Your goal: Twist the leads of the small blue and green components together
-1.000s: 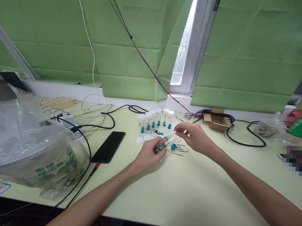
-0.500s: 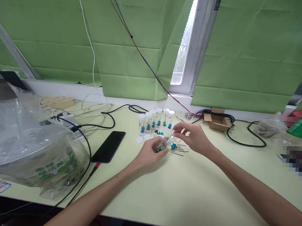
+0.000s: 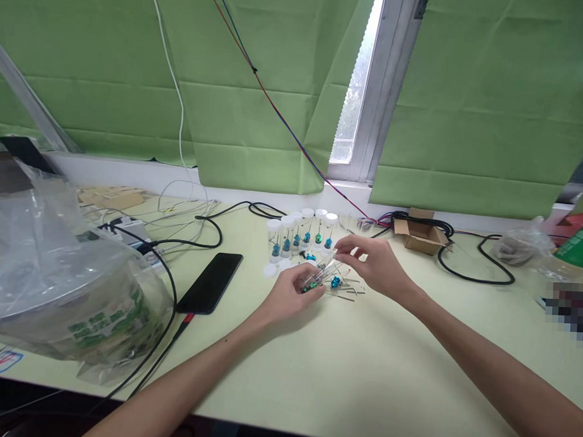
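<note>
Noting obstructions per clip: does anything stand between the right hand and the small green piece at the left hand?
Only thin, shiny pieces show between the right hand and the green piece at the left hand; the capped vials stand behind.

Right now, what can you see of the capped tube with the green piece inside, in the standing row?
The tube looks like clear plastic, slim and upright on the table, under a white cap. The green piece sits low inside, with what looks like a thin rod above it. It stands second from the right; contact with its neighbours is unclear. Neither the left hand nor the right hand touches it.
</note>
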Action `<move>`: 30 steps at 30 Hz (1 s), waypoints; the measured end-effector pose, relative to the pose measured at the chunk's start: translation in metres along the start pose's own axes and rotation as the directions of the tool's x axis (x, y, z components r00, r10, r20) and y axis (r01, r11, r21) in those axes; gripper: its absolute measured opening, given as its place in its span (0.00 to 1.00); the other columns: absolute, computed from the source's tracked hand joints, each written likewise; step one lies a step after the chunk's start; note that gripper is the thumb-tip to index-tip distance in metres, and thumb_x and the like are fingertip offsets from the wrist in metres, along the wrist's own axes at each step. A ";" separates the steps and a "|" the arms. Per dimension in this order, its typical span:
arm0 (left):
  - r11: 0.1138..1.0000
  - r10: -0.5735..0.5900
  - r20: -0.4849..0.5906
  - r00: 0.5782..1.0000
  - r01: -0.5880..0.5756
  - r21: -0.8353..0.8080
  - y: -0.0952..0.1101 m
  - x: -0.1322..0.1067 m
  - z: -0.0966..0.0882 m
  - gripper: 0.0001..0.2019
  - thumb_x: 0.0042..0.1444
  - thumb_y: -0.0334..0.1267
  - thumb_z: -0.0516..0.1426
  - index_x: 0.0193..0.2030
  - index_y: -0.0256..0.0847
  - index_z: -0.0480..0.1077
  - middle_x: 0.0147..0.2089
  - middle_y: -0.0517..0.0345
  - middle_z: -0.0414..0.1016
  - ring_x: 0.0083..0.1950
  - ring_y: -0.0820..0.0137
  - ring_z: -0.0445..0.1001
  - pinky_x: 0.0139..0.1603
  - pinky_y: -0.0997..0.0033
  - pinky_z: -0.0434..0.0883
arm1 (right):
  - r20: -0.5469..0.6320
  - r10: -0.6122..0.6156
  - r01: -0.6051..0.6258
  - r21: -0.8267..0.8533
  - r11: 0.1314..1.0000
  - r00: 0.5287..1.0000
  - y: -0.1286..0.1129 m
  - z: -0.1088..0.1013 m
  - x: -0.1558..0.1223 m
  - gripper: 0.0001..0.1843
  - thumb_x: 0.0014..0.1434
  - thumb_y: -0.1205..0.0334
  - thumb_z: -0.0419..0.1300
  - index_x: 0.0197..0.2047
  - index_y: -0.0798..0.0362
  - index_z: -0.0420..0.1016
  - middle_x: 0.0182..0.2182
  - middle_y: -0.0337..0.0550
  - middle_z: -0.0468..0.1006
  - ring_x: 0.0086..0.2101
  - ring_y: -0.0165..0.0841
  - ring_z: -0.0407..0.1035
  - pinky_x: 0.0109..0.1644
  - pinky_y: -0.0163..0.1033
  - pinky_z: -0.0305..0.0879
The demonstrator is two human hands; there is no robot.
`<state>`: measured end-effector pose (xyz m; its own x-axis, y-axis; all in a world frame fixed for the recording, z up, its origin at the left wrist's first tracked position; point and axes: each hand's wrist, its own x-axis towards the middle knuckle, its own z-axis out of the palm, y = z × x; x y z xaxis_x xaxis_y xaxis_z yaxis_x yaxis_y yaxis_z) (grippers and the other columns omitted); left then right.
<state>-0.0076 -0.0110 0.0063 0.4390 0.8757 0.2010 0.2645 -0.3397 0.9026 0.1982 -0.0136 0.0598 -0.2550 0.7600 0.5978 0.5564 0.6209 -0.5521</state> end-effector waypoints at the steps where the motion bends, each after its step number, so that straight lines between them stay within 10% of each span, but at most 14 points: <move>1: 1.000 -0.002 -0.002 1.000 0.002 -0.003 0.000 0.000 0.000 0.12 0.55 0.46 0.60 0.42 0.41 0.70 0.25 0.65 0.65 0.22 0.77 0.58 0.25 0.74 0.58 | -0.002 0.005 -0.005 -0.002 1.000 1.000 0.000 0.000 0.000 0.03 0.59 0.63 0.62 0.37 0.50 0.77 0.31 0.40 0.82 0.32 0.34 0.76 0.34 0.39 0.72; 22: 0.989 -0.024 -0.031 0.999 0.019 -0.147 0.004 -0.001 0.002 0.16 0.57 0.51 0.58 0.43 0.40 0.66 0.22 0.67 0.63 0.19 0.78 0.58 0.21 0.75 0.55 | -0.127 0.191 -0.178 0.111 0.978 0.973 0.002 0.014 -0.004 0.15 0.62 0.51 0.59 0.44 0.53 0.75 0.37 0.46 0.80 0.35 0.35 0.74 0.35 0.39 0.71; 30: 0.999 0.020 -0.056 0.998 -0.022 -0.030 0.004 -0.005 0.008 0.15 0.59 0.52 0.56 0.44 0.43 0.67 0.27 0.65 0.64 0.24 0.76 0.60 0.26 0.74 0.58 | 0.158 0.286 -0.327 0.425 0.844 0.945 -0.006 0.047 -0.021 0.17 0.60 0.46 0.60 0.41 0.52 0.74 0.40 0.45 0.77 0.40 0.36 0.74 0.40 0.39 0.73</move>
<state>-0.0016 -0.0194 0.0056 0.3956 0.8865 0.2399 0.2287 -0.3481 0.9091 0.1631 -0.0242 0.0227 -0.2065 0.9264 0.3148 0.2173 0.3572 -0.9084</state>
